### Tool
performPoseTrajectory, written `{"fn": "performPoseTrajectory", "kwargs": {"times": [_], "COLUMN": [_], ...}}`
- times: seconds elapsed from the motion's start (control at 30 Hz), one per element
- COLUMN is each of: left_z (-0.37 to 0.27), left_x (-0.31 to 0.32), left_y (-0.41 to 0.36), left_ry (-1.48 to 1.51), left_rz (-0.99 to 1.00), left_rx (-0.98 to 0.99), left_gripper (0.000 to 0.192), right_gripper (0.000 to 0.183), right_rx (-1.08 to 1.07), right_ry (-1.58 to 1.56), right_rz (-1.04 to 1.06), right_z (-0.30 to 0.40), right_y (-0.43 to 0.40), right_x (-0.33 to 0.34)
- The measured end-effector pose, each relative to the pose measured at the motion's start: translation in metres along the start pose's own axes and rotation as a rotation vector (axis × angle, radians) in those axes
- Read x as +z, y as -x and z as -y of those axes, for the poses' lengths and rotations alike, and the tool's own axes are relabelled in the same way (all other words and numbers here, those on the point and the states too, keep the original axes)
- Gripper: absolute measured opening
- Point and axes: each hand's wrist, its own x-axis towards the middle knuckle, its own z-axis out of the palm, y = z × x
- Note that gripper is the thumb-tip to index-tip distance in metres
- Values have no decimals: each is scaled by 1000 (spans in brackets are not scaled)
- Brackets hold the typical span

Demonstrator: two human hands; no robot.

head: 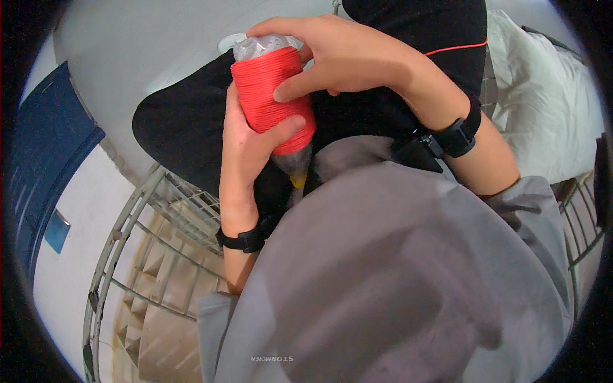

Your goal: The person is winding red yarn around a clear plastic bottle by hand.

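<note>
A clear plastic bottle (293,162) is held tilted above my lap, its narrow end with a yellow cap (298,181) pointing toward me. Tight, even turns of red cord (268,79) cover most of its body. My left hand (245,136) grips the lower part of the winding, thumb across the front. Around the far end curls my right hand (330,55), with its thumb pressed on the cord and fingers over the bare plastic base (261,47). The undersides of both grips are hidden. A loose length of red cord (455,47) crosses my right trouser leg.
Black-trousered legs (182,119) spread beneath the bottle. To the left curves a metal frame (119,230), beside a dark blue cloth panel (52,139). White fabric (536,105) lies on the right over a metal grid. A white round object (231,42) is partly hidden beyond the bottle.
</note>
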Motion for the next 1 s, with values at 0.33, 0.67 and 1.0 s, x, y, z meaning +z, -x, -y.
{"fn": "performPoseTrajectory", "kwargs": {"times": [0.33,0.67,1.0], "left_z": [17,24,41], "left_x": [-11,-12,-14], "left_y": [7,11,16], "left_ry": [483,594,621], "left_rz": [9,66,32], "left_rx": [-15,-5,34], "left_gripper": [88,100,99], "right_gripper": [67,66,70], "right_rx": [-83,-94,-79], "right_ry": [-105,-198,-231], "right_rz": [17,25,70], "right_z": [7,12,12], "right_y": [2,4,-3], "right_x": [-4,-4,-2]}}
